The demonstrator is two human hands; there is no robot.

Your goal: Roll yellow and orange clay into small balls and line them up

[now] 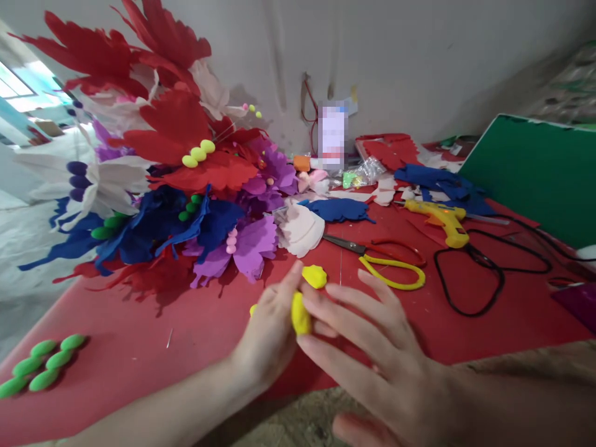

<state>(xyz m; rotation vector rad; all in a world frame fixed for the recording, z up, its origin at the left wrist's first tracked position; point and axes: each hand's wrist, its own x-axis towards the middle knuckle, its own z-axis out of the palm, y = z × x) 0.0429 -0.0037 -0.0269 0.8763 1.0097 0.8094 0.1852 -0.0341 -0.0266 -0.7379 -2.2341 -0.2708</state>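
At the far left, green beads (59,359) lie in two rows of three on the red bench (116,366), with a pin (169,337) to their right. Behind them rises a crowded pile of cloth butterflies: a white one (107,171) with dark purple beads, a red one (172,133) with yellow beads, blue ones (216,220) with green beads and a purple one (258,245) with pink beads.

A yellow bit (252,310) shows partly behind the left hand (274,310). That hand's grip is narrow, thumb up, holding a yellow lump (302,315) above the near part of the bench. A second lump (315,277) sits just beyond the hands; white pieces (300,230) lie past it, and a blue piece (338,210) beside them. Farther back, a phone (332,133) with a blurred screen stands upright near the wall.

The right hand (382,335) comes in with a wide grip, fingers spread, two fingertips at the edge of the held lump. Beyond it lie scissors (356,248), one handle red and one yellow, blades pointing left toward the white pieces. Right of the scissors, a yellow glue gun (444,217) rests near blue scraps (437,180), a black cord (493,298) looping beside it. At the far right, a green board (540,174) leans at a tilt.
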